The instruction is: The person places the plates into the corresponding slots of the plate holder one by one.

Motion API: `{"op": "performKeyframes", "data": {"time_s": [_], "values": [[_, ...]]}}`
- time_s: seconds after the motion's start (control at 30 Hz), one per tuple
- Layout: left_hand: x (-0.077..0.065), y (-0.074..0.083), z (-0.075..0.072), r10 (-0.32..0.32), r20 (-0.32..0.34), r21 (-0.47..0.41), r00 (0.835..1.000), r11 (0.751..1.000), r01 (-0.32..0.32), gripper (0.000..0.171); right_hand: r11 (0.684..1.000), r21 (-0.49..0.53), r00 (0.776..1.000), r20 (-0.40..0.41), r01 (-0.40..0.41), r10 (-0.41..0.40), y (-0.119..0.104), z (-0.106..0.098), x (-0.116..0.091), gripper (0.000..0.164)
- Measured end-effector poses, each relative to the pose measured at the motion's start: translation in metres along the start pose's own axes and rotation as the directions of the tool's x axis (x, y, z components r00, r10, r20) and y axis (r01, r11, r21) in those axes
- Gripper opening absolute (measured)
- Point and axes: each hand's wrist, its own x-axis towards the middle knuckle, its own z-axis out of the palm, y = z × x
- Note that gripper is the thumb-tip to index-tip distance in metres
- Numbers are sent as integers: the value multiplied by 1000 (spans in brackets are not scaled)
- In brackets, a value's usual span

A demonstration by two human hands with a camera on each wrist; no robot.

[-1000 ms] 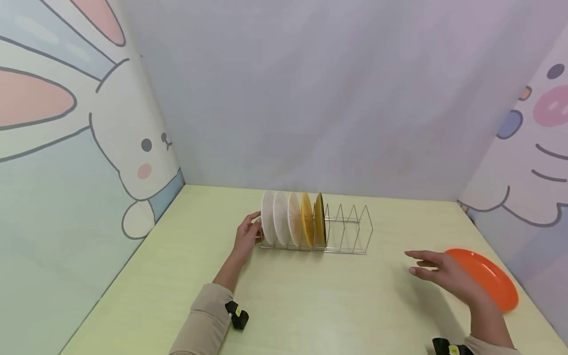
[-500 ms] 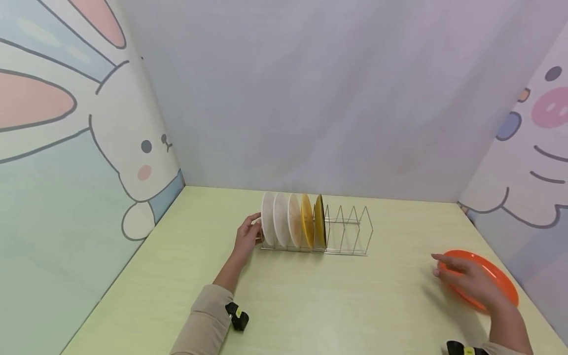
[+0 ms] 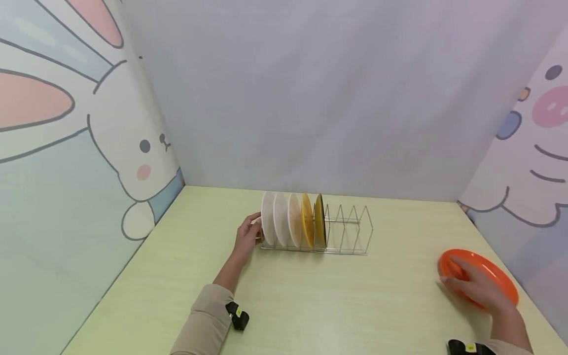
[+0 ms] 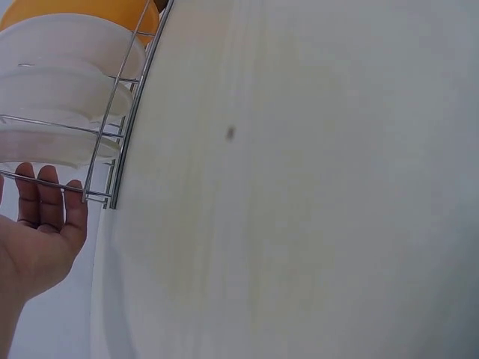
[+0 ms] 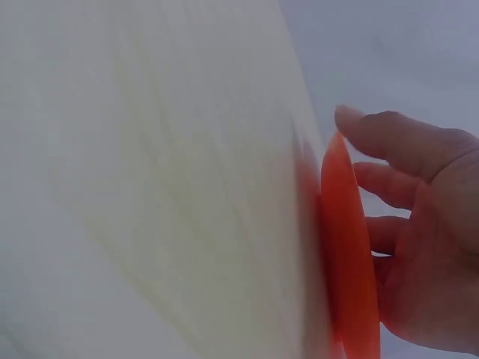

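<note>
My left hand holds the left end of a wire dish rack; in the left wrist view its fingers curl at the end wire. Upright in the rack stand several plates: white ones at the left, then a yellow plate, then a darker yellow plate with a dark edge. At the right, an orange plate lies on the table. Over it is my right hand, fingers spread above the plate, thumb at its rim.
The right-hand slots of the rack hold no plates. A pale yellow table meets a plain back wall. Side walls with a rabbit drawing and a pig drawing flank it; the orange plate lies close to the right wall.
My right hand has moved right and down, from beside the orange plate to over it, its thumb now at the rim. My left hand, the rack and its plates have stayed put.
</note>
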Motion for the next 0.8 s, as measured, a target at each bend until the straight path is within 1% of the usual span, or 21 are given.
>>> {"op": "performKeyframes", "data": {"time_s": [0.13,0.23,0.27,0.4,0.5,0.53,0.6,0.67,0.7,0.77,0.8], "values": [[1,-1,0,-3,-6,-4,1000,1000,3,31,997,-72,1000,11,23,-22,0,1,3,79],[1,-2,0,-5,0,6,1000,1000,5,31,993,-114,1000,21,18,-16,1,0,4,77],[2,-4,-1,-7,0,4,1000,1000,7,31,992,-124,1000,25,16,-13,1,0,5,77],[10,-17,-5,-2,-5,1,1000,1000,2,32,994,-104,999,49,26,-21,-2,-1,4,71],[14,-25,-7,-1,-19,-1,1000,1000,1,32,995,-77,997,48,60,-57,-8,-2,1,60],[14,-26,-7,-2,-25,3,1000,1000,2,32,993,-91,997,24,81,-79,-10,-2,-1,55],[14,-28,-6,-3,-35,9,999,1000,4,32,989,-75,992,-13,127,-128,-15,-2,-4,47],[13,-29,-6,-1,-41,15,999,1000,2,32,982,-76,983,-54,174,-178,-20,-3,-7,41],[13,-29,-6,2,-43,18,999,1000,-1,32,977,-92,976,-84,191,-199,-23,-4,-8,38],[12,-30,-6,4,-42,20,999,1000,-3,32,976,-73,968,-127,206,-214,-29,-5,-10,35],[12,-30,-6,4,-40,19,999,1000,-4,32,975,-85,964,-153,208,-219,-33,-6,-11,33]]}}
